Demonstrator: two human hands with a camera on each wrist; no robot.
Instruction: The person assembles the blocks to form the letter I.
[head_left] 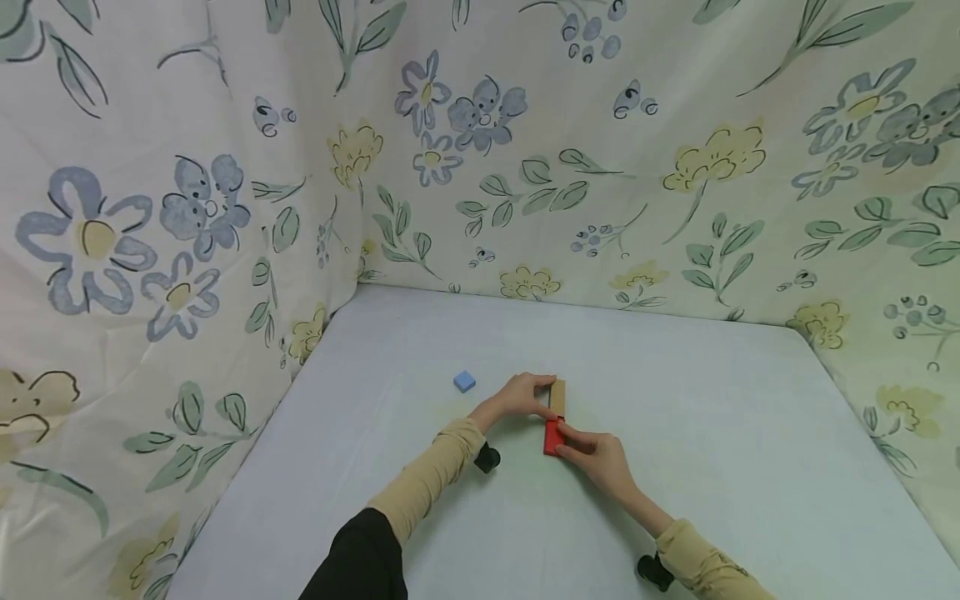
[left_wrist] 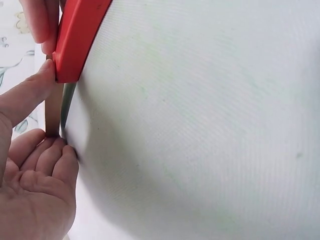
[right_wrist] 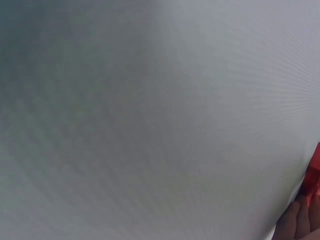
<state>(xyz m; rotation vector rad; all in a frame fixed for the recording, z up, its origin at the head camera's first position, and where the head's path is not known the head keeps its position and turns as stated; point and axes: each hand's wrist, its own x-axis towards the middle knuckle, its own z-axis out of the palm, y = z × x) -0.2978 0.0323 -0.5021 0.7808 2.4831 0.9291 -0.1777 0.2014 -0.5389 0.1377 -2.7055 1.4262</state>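
Note:
A flat tan strip [head_left: 557,398] lies lengthwise on the white table, with a red rectangular piece [head_left: 553,438] at its near end. My left hand [head_left: 519,395] holds the strip from its left side, fingers at the far end and thumb where tan meets red. In the left wrist view, a dark greenish edge runs along the strip beside the table. From the right, my right hand [head_left: 602,460] pinches the red piece between thumb and fingers. Only the fingertips and a bit of the red piece [right_wrist: 313,172] show in the right wrist view.
A small blue block [head_left: 464,382] sits to the left of my left hand. Black wrist cameras hang under both forearms, the left one [head_left: 487,458] close to the tabletop. Flower-printed cloth [head_left: 525,225] borders the table [head_left: 712,392] at the back and sides.

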